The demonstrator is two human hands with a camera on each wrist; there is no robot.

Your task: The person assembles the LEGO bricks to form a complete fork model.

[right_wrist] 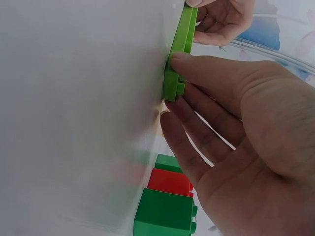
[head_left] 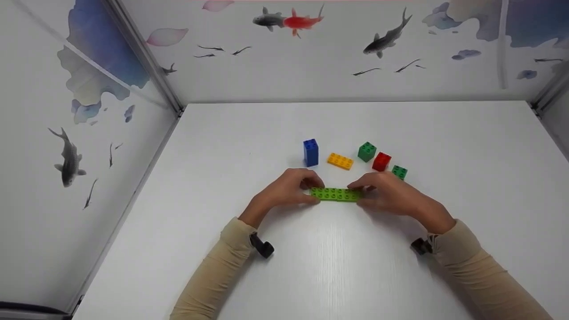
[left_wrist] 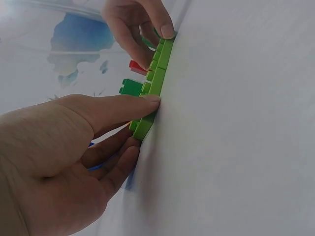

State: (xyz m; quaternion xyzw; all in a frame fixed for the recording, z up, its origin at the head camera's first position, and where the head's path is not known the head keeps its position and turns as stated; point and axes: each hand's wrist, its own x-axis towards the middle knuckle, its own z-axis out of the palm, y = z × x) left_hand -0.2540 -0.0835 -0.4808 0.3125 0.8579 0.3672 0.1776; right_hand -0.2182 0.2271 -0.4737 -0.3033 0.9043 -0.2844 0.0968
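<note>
Two light green building bricks (head_left: 336, 194) lie end to end in a straight row on the white table, studs up, with a thin seam between them. My left hand (head_left: 297, 187) pinches the left end between thumb and fingers. At the other end, my right hand (head_left: 387, 193) pinches the right brick the same way. In the left wrist view the left thumb lies along the near side of the green row (left_wrist: 156, 81). The right wrist view shows the right thumb on the side of the row's end (right_wrist: 170, 86), fingers on the opposite side.
Behind the hands stand a tall blue brick (head_left: 311, 152), a flat yellow brick (head_left: 340, 161), a green brick (head_left: 367, 151), a red brick (head_left: 381, 162) and another green brick (head_left: 399, 172), partly behind the right hand. White walls with fish pictures border the table (head_left: 249, 133).
</note>
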